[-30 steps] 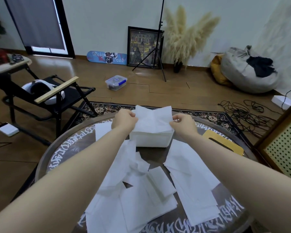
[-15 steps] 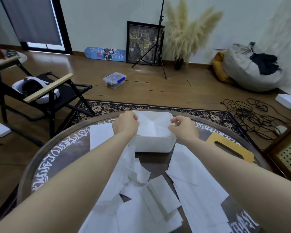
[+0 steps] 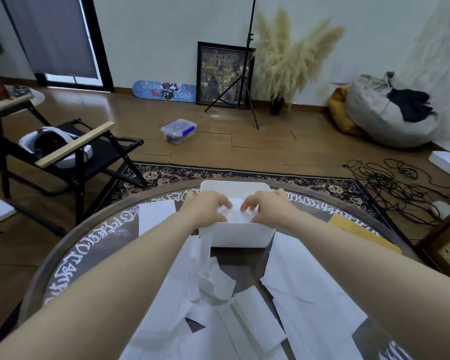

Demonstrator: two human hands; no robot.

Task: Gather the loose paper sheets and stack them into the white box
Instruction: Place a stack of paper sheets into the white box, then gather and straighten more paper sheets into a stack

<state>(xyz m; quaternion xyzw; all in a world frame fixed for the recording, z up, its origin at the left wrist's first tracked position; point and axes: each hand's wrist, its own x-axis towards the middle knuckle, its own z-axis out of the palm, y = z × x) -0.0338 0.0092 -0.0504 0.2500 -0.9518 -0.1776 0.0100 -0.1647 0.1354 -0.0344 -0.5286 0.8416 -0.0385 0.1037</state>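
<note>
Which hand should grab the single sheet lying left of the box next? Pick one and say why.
Left. The left hand is at the white box's left side, beside that sheet. The right hand would have to cross over the box.

The skateboard deck (image 3: 164,91) leaning against the far wall, well beyond the fingers (image 3: 225,203), reads "Reign of Dead". White ornamental lettering rings the round table's rim (image 3: 89,245) on both sides of the fingers; it cannot be read.
</note>
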